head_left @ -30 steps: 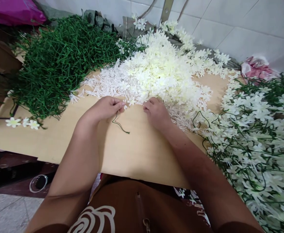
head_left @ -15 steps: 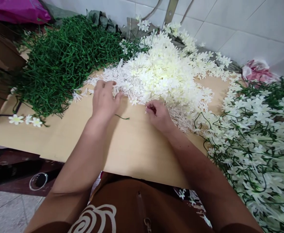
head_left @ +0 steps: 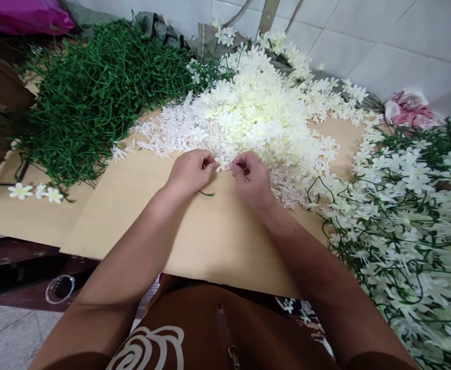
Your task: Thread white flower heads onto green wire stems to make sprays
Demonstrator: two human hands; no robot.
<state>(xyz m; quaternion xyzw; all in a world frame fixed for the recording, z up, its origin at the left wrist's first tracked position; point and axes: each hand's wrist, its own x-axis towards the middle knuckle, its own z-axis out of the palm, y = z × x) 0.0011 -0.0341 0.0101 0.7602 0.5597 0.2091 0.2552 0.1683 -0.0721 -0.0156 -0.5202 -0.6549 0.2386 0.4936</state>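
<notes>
My left hand is closed in a pinch at the left edge of a white artificial flower. A green plastic stem pokes out from beneath this hand. My right hand is also pinched, its fingertips close to the flower's right side; what lies between them is too small to make out. Just beyond both hands spreads a heap of white artificial flower heads, with thin white stamens along its left side.
A large pile of green stems lies at the left, near a cardboard box. Assembled white flowers on stems are heaped at the right. Cardboard covers the table. A tiled wall stands behind.
My left hand has moved right and toward me from the stamens, closing beside the flower; the green stem shifted with it. My right hand stays pinched in nearly the same place.
</notes>
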